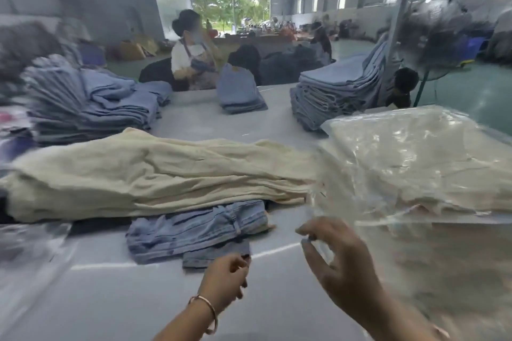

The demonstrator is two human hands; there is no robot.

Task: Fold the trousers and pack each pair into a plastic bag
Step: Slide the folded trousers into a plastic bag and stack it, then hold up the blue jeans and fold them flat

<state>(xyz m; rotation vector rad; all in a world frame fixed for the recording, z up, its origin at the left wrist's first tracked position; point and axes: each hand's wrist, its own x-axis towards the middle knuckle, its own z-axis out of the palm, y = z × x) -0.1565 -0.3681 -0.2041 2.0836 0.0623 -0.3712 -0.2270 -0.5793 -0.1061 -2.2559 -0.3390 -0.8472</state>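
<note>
Clear plastic bag (410, 230) hangs at near right, its edge pinched by the right hand (336, 260). Left hand (224, 278) is loosely curled, grasping nothing I can make out. Folded jeans (194, 230) lie on the bench (110, 299) just beyond, under cream trousers (155, 171).

Folded blue trousers (198, 232) lie flat; clear plastic bag (415, 230) seemingly raised, blurred
</note>
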